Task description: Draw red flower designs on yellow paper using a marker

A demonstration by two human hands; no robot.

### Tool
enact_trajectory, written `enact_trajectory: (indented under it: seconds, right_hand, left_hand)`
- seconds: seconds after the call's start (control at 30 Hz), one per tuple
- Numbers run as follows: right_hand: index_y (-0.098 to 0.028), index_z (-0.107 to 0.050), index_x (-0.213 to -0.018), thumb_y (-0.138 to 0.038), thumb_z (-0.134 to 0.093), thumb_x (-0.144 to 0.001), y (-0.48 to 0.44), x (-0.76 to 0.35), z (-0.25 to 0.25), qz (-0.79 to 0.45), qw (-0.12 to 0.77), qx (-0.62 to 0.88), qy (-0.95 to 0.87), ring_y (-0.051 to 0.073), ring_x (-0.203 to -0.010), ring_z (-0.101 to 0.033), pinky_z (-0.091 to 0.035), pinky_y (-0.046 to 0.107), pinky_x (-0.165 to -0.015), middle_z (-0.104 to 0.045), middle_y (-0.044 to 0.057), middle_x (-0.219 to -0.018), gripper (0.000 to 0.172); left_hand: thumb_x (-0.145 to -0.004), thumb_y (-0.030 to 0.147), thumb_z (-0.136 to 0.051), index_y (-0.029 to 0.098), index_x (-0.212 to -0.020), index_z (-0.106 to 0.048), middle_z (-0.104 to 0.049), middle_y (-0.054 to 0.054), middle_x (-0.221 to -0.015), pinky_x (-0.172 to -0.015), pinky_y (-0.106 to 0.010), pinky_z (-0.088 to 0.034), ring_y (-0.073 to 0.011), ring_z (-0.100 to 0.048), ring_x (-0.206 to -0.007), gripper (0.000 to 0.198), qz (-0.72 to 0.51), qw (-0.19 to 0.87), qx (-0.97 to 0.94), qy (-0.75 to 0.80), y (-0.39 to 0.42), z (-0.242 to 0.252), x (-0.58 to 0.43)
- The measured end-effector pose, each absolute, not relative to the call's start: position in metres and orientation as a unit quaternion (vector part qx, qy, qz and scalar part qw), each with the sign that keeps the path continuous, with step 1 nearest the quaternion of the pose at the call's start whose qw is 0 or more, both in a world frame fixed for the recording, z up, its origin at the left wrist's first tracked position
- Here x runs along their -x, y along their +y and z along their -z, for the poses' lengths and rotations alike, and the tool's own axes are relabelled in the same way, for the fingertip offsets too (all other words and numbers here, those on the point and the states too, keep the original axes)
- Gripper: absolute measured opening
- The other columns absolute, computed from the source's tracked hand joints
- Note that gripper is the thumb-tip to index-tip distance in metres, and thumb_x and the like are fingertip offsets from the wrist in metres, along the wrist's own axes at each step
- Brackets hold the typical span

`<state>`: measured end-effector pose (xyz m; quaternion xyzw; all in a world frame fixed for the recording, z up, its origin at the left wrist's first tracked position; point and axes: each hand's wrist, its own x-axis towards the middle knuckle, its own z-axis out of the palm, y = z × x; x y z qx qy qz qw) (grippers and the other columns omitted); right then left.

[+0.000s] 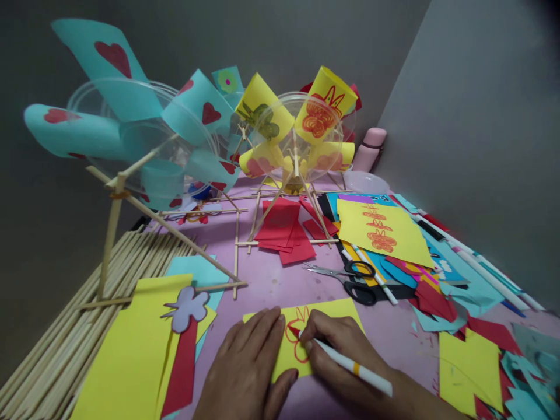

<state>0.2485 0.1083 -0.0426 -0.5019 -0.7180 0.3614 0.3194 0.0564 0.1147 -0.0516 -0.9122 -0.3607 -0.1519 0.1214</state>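
Note:
A yellow paper (350, 312) lies on the pink table near its front. Red butterfly outlines show on it between my hands. My left hand (251, 367) rests flat over the paper's left part, fingers stretched out, thumb apart. My right hand (336, 350) is closed round a white marker (350, 366) with a yellow band, its red tip against the drawing. Behind the paper, black-handled scissors (345, 277) lie with blades pointing left. A lilac butterfly cutout (186, 309) sits on yellow sheets (126, 350) at the left.
Two stick-framed wheels, one with blue paper tubes (192, 108), one with yellow tubes (326, 105), stand behind. Sticks (56, 326) lie in a pile at left. Paper scraps (470, 364), markers (485, 271) and a sheet of butterfly drawings (394, 233) are at right, a pink bottle (370, 149) farther back.

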Motion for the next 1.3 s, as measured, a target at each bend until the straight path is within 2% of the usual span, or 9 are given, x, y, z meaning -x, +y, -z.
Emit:
enact_trajectory:
  seconds: [0.53,0.87,1.3]
  right_hand:
    - [-0.019,-0.057,-0.072,-0.015,-0.044,-0.072,0.108,-0.249,0.041,-0.342,0.307,0.502,-0.733,0.013,-0.053,-0.057,-0.039,0.020,-0.053,-0.062,0.000,-0.061,0.014]
    - [-0.020,-0.057,-0.072,-0.016,-0.045,-0.072,0.106,-0.251,0.040,-0.384,0.306,0.496,-0.716,0.013,-0.054,-0.055,-0.039,0.021,-0.054,-0.061,-0.001,-0.062,0.013]
    - [-0.020,-0.054,-0.070,-0.014,-0.046,-0.070,0.108,-0.253,0.036,-0.427,0.301,0.506,-0.686,0.013,-0.054,-0.051,-0.036,0.022,-0.053,-0.055,-0.003,-0.060,0.010]
  left_hand:
    - [-0.078,0.039,-0.062,0.012,-0.121,-0.053,-0.061,-0.011,-0.121,-0.076,-0.040,-0.056,-0.0276,-0.061,-0.102,0.051,0.156,0.108,0.913,-0.362,0.114,0.053,-0.057]
    - [-0.081,0.039,-0.058,0.016,-0.124,-0.051,-0.059,-0.010,-0.125,-0.083,-0.040,-0.053,-0.0274,-0.059,-0.106,0.050,0.154,0.070,0.909,-0.382,0.113,0.055,-0.053]
    - [-0.081,0.040,-0.059,0.015,-0.123,-0.052,-0.059,-0.011,-0.124,-0.081,-0.041,-0.053,-0.0281,-0.059,-0.105,0.050,0.155,0.076,0.909,-0.379,0.113,0.056,-0.054]
